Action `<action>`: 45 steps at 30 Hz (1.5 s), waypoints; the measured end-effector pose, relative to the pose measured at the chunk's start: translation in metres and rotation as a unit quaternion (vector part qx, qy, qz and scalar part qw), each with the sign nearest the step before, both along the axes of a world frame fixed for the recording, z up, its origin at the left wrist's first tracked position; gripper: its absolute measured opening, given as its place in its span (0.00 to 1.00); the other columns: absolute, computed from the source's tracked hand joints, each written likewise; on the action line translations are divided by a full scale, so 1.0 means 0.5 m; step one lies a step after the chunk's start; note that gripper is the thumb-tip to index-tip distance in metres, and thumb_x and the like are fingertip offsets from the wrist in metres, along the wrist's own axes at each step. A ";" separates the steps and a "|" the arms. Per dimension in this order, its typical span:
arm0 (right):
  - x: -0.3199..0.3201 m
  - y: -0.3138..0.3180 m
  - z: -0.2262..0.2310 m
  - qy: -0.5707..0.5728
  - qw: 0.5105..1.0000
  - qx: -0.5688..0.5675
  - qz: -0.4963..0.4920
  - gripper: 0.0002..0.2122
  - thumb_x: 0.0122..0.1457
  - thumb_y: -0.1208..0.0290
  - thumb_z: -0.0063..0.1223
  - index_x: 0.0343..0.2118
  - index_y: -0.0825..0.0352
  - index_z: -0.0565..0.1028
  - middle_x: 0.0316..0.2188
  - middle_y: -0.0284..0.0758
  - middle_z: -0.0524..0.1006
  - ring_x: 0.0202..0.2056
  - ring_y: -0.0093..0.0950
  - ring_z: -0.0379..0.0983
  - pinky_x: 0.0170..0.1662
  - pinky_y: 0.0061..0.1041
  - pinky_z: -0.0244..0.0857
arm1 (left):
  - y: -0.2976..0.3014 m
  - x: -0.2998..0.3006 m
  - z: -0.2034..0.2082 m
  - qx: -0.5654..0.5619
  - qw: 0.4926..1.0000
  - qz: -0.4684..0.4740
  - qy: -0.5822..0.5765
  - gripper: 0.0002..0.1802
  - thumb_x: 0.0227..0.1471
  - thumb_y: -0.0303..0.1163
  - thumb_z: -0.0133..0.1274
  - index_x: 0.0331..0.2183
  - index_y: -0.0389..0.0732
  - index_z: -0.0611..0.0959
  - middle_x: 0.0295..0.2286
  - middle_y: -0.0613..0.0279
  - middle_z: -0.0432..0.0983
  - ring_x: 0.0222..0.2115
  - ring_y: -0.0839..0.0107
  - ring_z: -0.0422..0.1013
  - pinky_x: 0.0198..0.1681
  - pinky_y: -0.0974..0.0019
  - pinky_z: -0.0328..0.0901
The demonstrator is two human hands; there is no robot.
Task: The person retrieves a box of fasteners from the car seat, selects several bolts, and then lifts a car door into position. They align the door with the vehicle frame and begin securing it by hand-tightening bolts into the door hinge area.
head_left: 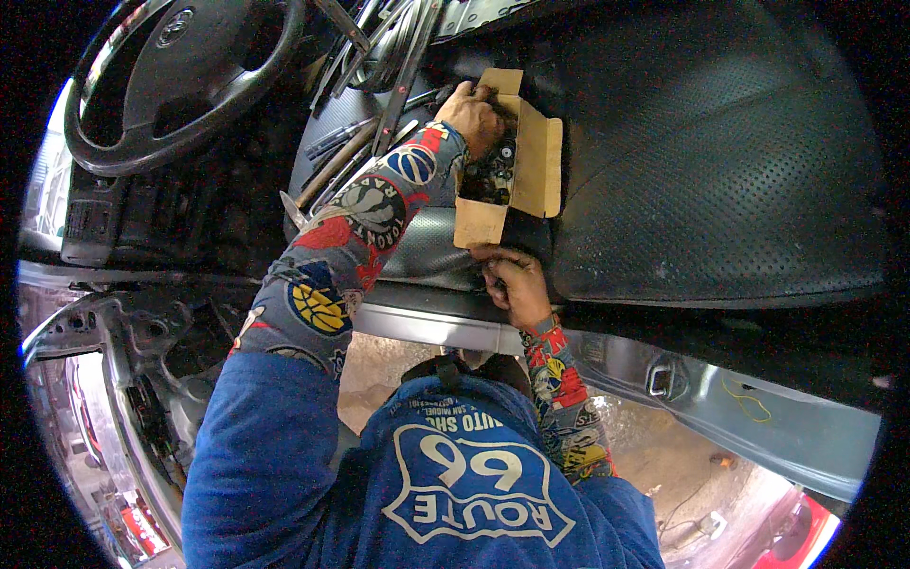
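A small open cardboard box (537,161) stands on the black seat, its flaps folded out. Small dark metal parts (502,161) fill it, among them what look like nuts or washers. Over the box's left side reaches my left hand (474,121), its fingers bent together among the parts; the fingertips are hidden. Just below the box's near flap is my right hand (517,283), closed, with thumb and bent forefinger drawn together close to the flap's edge. Whatever it pinches is too small to make out.
Long metal strips (408,76) and several hand tools, one with a wooden handle (334,173), lie on the seat left of the box. A steering wheel (180,85) stands at the far left. The metal door sill (427,325) runs between me and the seat.
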State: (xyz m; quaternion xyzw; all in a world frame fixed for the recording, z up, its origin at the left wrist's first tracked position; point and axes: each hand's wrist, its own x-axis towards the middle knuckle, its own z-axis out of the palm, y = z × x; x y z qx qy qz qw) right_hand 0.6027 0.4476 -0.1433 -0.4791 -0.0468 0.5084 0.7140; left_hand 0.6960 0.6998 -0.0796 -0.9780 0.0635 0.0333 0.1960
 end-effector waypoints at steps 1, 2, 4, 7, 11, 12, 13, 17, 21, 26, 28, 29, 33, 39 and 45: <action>0.000 0.001 0.002 -0.004 1.000 0.004 0.004 0.14 0.58 0.76 0.46 0.45 0.70 0.79 0.20 0.27 0.69 0.15 0.14 0.56 0.16 0.15 0.45 | 0.002 0.000 0.002 0.007 1.000 -0.007 0.004 0.10 0.52 0.38 0.52 0.34 0.55 0.87 0.34 0.71 0.82 0.49 0.64 0.69 0.50 0.54 0.58; 0.001 0.001 0.003 -0.006 1.000 0.003 0.000 0.14 0.58 0.76 0.45 0.44 0.71 0.79 0.20 0.27 0.69 0.15 0.14 0.56 0.16 0.15 0.45 | 0.005 0.000 0.004 0.017 1.000 -0.009 0.009 0.10 0.52 0.38 0.52 0.34 0.55 0.87 0.34 0.71 0.82 0.49 0.64 0.69 0.49 0.54 0.58; 0.001 0.002 0.005 -0.012 1.000 0.005 -0.001 0.14 0.57 0.76 0.45 0.44 0.71 0.79 0.20 0.27 0.69 0.14 0.14 0.56 0.16 0.15 0.45 | 0.010 0.000 0.009 -0.028 1.000 -0.006 -0.004 0.09 0.51 0.37 0.53 0.34 0.54 0.87 0.34 0.70 0.82 0.48 0.63 0.70 0.48 0.54 0.58; -0.001 0.003 0.007 -0.008 1.000 -0.018 -0.004 0.14 0.57 0.77 0.45 0.43 0.71 0.79 0.19 0.27 0.68 0.14 0.15 0.56 0.15 0.15 0.45 | 0.014 0.001 0.010 -0.067 0.997 0.019 0.030 0.09 0.51 0.36 0.53 0.33 0.54 0.87 0.34 0.69 0.82 0.48 0.64 0.70 0.48 0.54 0.59; 0.000 0.003 0.007 -0.008 1.000 -0.014 -0.002 0.14 0.57 0.77 0.44 0.43 0.71 0.79 0.19 0.27 0.68 0.14 0.15 0.56 0.15 0.15 0.46 | 0.016 0.007 -0.007 -0.058 0.998 0.028 0.018 0.08 0.50 0.36 0.54 0.31 0.54 0.87 0.33 0.68 0.82 0.48 0.65 0.70 0.48 0.53 0.59; 0.001 0.003 0.007 -0.010 1.000 -0.013 0.000 0.14 0.57 0.77 0.44 0.43 0.71 0.79 0.20 0.27 0.68 0.14 0.15 0.56 0.15 0.15 0.46 | 0.017 0.009 -0.012 -0.049 0.998 0.024 0.024 0.08 0.49 0.36 0.54 0.31 0.54 0.87 0.33 0.68 0.82 0.48 0.65 0.70 0.48 0.53 0.59; 0.001 0.003 0.007 -0.012 1.000 -0.010 0.002 0.14 0.57 0.77 0.44 0.43 0.71 0.79 0.20 0.27 0.68 0.14 0.15 0.56 0.15 0.16 0.46 | 0.020 0.011 -0.017 -0.039 0.998 0.027 0.028 0.08 0.49 0.36 0.54 0.31 0.55 0.87 0.34 0.67 0.82 0.48 0.65 0.70 0.48 0.53 0.59; 0.004 -0.001 0.006 0.011 1.000 -0.002 0.003 0.14 0.57 0.76 0.45 0.43 0.71 0.79 0.21 0.28 0.69 0.15 0.15 0.57 0.16 0.15 0.47 | 0.037 0.012 -0.020 -0.106 0.992 0.066 0.014 0.10 0.46 0.38 0.58 0.34 0.54 0.86 0.36 0.65 0.81 0.49 0.62 0.69 0.49 0.50 0.59; 0.005 -0.002 0.004 0.012 1.000 0.003 0.008 0.15 0.57 0.75 0.46 0.44 0.70 0.79 0.21 0.29 0.69 0.15 0.16 0.57 0.16 0.15 0.47 | 0.046 0.007 -0.001 -0.127 0.991 0.041 0.028 0.16 0.38 0.39 0.60 0.35 0.52 0.86 0.38 0.62 0.81 0.50 0.60 0.69 0.51 0.49 0.60; 0.006 0.000 0.005 0.013 1.000 0.005 0.009 0.15 0.57 0.74 0.46 0.45 0.71 0.79 0.21 0.28 0.69 0.15 0.16 0.57 0.16 0.16 0.47 | 0.041 0.006 0.015 -0.134 0.989 0.058 0.016 0.19 0.35 0.41 0.62 0.35 0.50 0.83 0.37 0.59 0.80 0.47 0.55 0.71 0.51 0.42 0.59; 0.007 0.000 0.007 0.007 1.000 0.008 0.015 0.15 0.57 0.74 0.46 0.45 0.71 0.78 0.21 0.28 0.69 0.15 0.16 0.57 0.16 0.16 0.47 | 0.038 0.004 0.016 -0.128 0.991 0.046 -0.003 0.17 0.37 0.39 0.60 0.35 0.50 0.84 0.36 0.60 0.80 0.47 0.56 0.71 0.49 0.45 0.60; 0.007 0.000 0.008 0.005 1.000 0.007 0.015 0.15 0.57 0.74 0.46 0.45 0.70 0.78 0.21 0.28 0.69 0.16 0.16 0.57 0.16 0.16 0.47 | 0.035 0.002 0.015 -0.127 0.991 0.045 0.001 0.16 0.39 0.37 0.59 0.35 0.50 0.85 0.36 0.61 0.81 0.47 0.58 0.71 0.49 0.48 0.60; 0.006 -0.002 0.010 0.003 1.000 0.004 0.011 0.15 0.58 0.73 0.46 0.46 0.70 0.78 0.21 0.28 0.68 0.16 0.16 0.57 0.17 0.16 0.48 | 0.016 0.001 0.007 -0.101 0.993 0.051 0.017 0.12 0.46 0.34 0.56 0.36 0.51 0.85 0.36 0.63 0.81 0.46 0.59 0.73 0.49 0.51 0.59; 0.005 0.001 0.006 0.025 1.000 0.002 0.013 0.17 0.59 0.70 0.45 0.49 0.64 0.79 0.20 0.24 0.67 0.17 0.16 0.58 0.17 0.16 0.48 | -0.020 -0.002 -0.008 -0.016 0.999 0.038 -0.025 0.09 0.53 0.37 0.52 0.31 0.54 0.87 0.32 0.66 0.82 0.44 0.62 0.73 0.49 0.48 0.57; 0.007 0.000 0.008 0.040 0.999 0.004 0.008 0.16 0.59 0.69 0.45 0.48 0.63 0.80 0.21 0.25 0.68 0.17 0.16 0.58 0.17 0.16 0.48 | -0.017 -0.003 -0.001 -0.014 0.999 0.024 0.020 0.09 0.51 0.38 0.53 0.30 0.54 0.87 0.31 0.69 0.82 0.42 0.64 0.73 0.48 0.51 0.57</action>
